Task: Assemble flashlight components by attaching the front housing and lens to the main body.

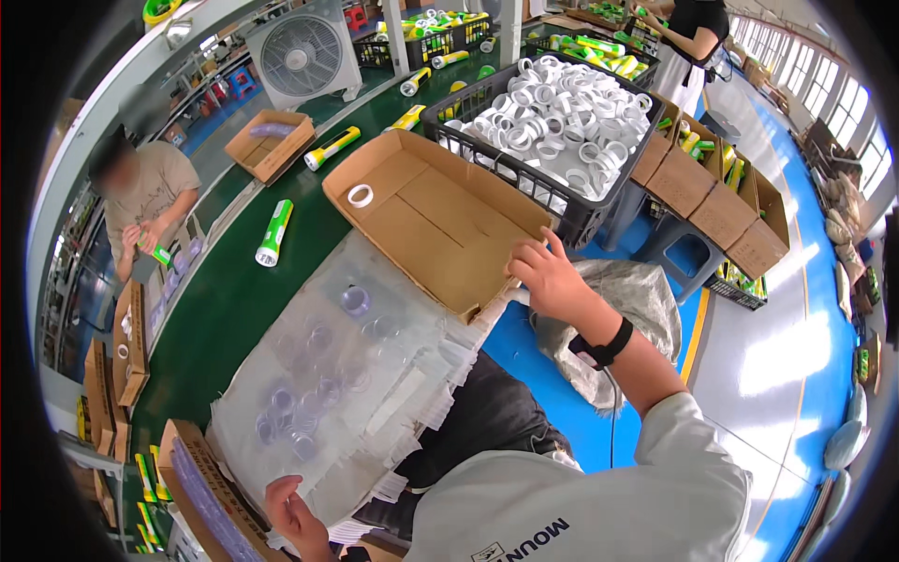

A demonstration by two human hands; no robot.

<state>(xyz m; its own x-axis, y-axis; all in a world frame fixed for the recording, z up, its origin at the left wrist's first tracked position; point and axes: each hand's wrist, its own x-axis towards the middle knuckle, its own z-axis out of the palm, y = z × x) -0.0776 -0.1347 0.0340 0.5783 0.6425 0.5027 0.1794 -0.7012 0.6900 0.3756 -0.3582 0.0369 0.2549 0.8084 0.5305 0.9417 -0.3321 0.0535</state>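
Observation:
My right hand (546,273) grips the near right corner of a shallow cardboard box (421,211), its fingers over the rim. A single white ring (360,196) lies at the box's far left; the rest of its bottom is bare. My left hand (295,517) hovers low at the front with fingers apart and nothing visible in it. Next to it stands a cardboard box (201,468) holding rows of stacked clear discs (213,506). Between my hands, several loose clear round lenses (298,412) are scattered on a whitish plastic-covered work surface (375,375).
A black crate (599,211) heaped with white rings stands beyond the box. Flashlights (274,234) lie on the green conveyor belt (211,323). A co-worker (150,192) sits across it, holding a flashlight. A grey sack (623,318) rests on the blue floor to my right, near a stool (688,253).

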